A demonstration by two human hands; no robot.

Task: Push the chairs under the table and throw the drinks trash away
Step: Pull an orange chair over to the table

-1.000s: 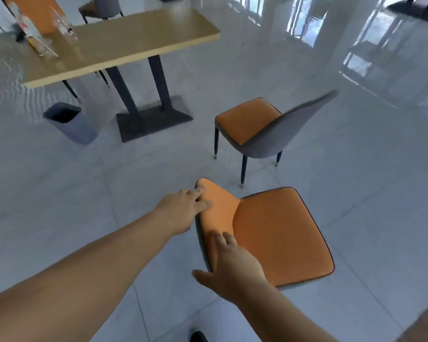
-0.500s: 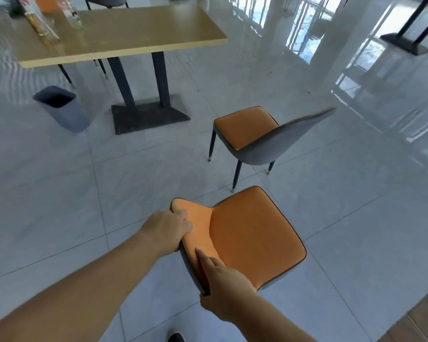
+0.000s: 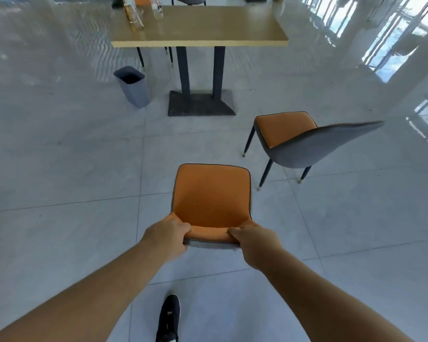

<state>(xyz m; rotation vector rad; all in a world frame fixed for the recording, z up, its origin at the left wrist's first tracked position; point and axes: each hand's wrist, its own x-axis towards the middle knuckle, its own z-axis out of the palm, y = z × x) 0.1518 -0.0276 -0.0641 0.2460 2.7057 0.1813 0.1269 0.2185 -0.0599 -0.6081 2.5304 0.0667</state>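
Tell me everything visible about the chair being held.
The held chair has an orange padded seat and inner back, a grey outer shell and dark piping along the edge. Its legs are hidden beneath it. It faces the table, well short of it. The left hand and right hand grip the top of its backrest, fingers curled over the edge.

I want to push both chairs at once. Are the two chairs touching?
Apart. The head view shows bare floor between the held chair and the other chair.

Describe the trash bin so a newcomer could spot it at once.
Start at the wooden table at the top of the view. On the floor left of its dark base stands the grey bin, open-topped, the only low container there.
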